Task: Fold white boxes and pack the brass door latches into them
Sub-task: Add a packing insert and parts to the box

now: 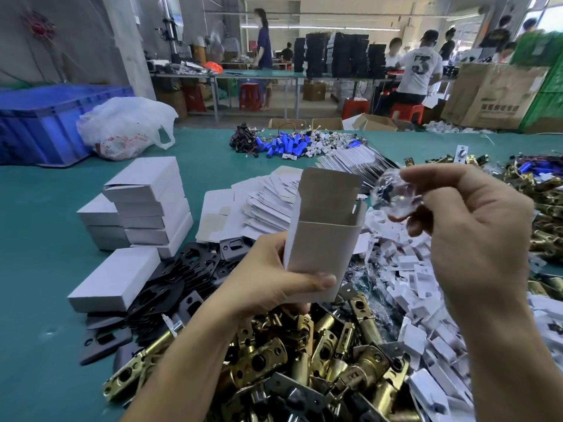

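The left hand [268,278] grips one white box [323,239] upright above the table [36,269]. The thumb [316,281] lies across the lower front panel. The remaining fingers curl round the left edge and back, where they are mostly hidden. The box's top end is open, with the lid flap standing straight up and a side flap raised at the right edge. The inside of the box is not visible from this angle.

The right hand [475,233] is raised to the right of the box opening, near it but not touching. Its fingers curl round a clear packet [393,196], which is blurred, so its contents cannot be told.

The brass door latches [304,360] lie in a loose pile directly below both hands. Black plates [170,284] lie to the left of the pile. Closed boxes [146,205] are stacked beyond the plates, and flat box blanks [268,202] are spread behind the held box.
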Available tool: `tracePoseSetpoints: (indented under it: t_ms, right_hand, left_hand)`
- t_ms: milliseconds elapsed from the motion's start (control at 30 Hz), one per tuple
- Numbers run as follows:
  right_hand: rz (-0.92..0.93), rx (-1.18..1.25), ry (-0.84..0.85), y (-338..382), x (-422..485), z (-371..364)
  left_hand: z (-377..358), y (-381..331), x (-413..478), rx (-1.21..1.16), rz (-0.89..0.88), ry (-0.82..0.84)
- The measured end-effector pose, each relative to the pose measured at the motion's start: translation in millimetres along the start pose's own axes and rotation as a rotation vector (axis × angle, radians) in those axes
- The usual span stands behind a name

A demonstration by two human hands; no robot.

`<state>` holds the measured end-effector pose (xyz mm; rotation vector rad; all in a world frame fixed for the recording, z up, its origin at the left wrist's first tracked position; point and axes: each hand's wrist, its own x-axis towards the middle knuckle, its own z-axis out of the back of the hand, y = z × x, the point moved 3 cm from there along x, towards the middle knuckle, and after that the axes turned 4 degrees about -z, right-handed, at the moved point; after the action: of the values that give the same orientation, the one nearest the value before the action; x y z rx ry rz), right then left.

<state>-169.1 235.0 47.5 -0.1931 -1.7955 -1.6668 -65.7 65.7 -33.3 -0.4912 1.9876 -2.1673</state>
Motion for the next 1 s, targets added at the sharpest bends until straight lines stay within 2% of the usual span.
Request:
tracePoseSetpoints:
  t_ms: [133,200,400,633,700,833,1000]
  right_hand:
    - [-0.018,0.022,0.222,7,-4,-14]
    - [-0.018,-0.105,0.304,5,-6,-20]
    - [0.112,-0.353,0.346,0,-2,-21]
    - [0.037,-0.212,0.436,1,-5,-35]
    - [0.046,-0.278,0.456,2,-7,-38]
    - [0.023,-0.566,0.544,-1,-12,-43]
    - [-0.017,-0.572,0.58,0,-12,-42]
  left_hand:
    - [-2,0,0,0.011,0.005,0.055]
    - [-3,1,0,0.003,0.014,0.07]
    - [-3,2,0,-0.021,0.029,0.077]
    - [-3,1,-1,-0.016,-0.003,0.094]
    - [-3,1,0,-0.025,-0.006,0.087]
    - [-2,2,1,-0.007,-0.014,0.029]
    - [-2,1,2,0.0,-0.039,0.041]
